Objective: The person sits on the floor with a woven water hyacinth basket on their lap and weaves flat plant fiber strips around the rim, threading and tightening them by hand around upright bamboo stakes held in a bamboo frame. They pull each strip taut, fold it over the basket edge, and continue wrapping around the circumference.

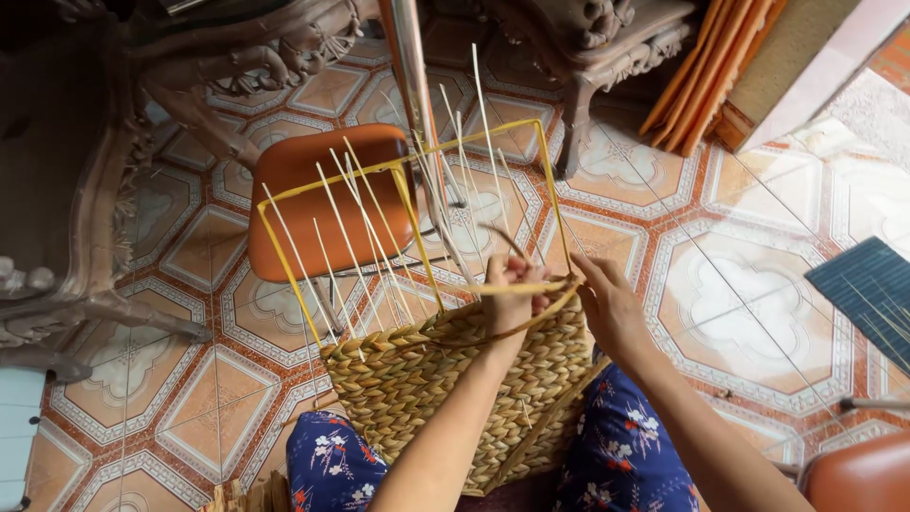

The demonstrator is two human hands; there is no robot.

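We are mid-weave on the half-finished basket (455, 379) in our lap at 6 o'clock (pale upright stakes (351, 246) fan toward 12), left hand (512, 289) closed on a fibre strand (531, 287), right hand (607, 303) loosely curled at the rim, so next likely needs a firm tuck.

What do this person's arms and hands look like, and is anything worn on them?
Both forearms are bare, with no sleeves in view. The left hand and right hand wear no gloves, and no rings, watch or bracelets can be seen. Beneath the arms, the lap is covered by dark blue fabric with a small red and white floral print.
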